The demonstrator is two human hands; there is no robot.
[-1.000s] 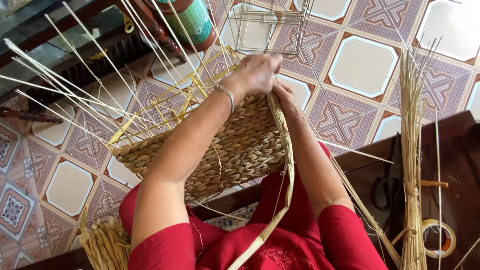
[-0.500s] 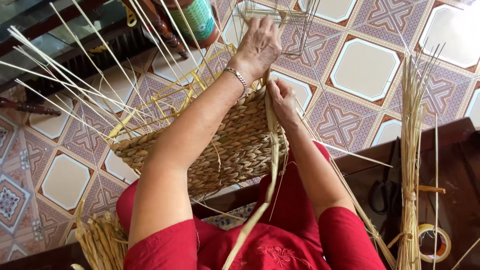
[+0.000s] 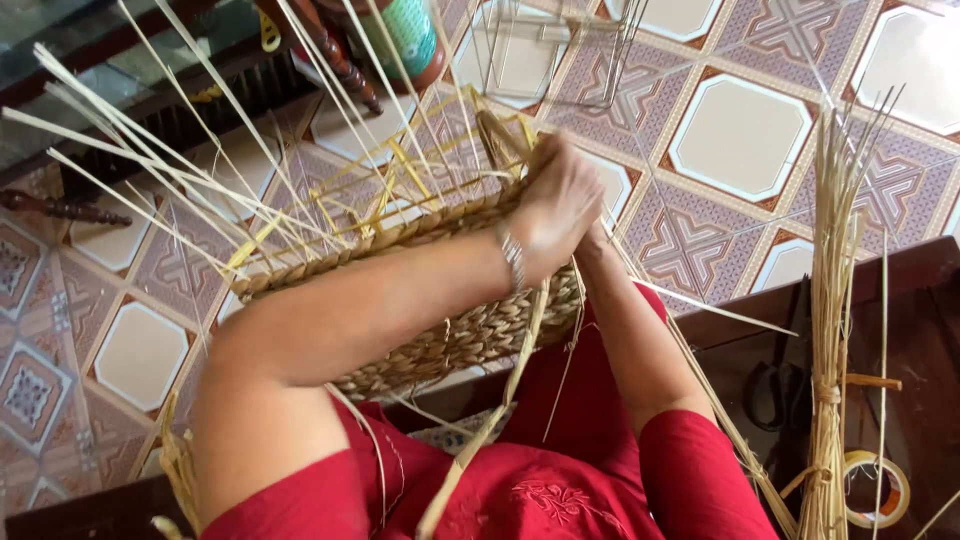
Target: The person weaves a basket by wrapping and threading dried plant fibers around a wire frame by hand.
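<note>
A half-woven straw basket (image 3: 450,340) on a yellow frame rests on my lap, with several long loose stakes (image 3: 180,150) fanning up to the left. My left hand (image 3: 555,205), a bracelet on its wrist, is closed over the basket's right rim corner. My right forearm (image 3: 625,320) runs up beside the basket; its hand is hidden under my left hand. A flat straw strand (image 3: 500,400) hangs from the rim down across my red clothes.
A tied bundle of straw (image 3: 830,300) stands at the right against a dark wooden bench (image 3: 920,300), with scissors (image 3: 775,385) and a tape roll (image 3: 875,487) on it. A wire frame (image 3: 545,50) and a green container (image 3: 415,35) stand on the patterned tile floor.
My left hand has come down from above the rim and now sits on the basket's right corner. The hanging strand has swung with it, and the view has drawn closer.
</note>
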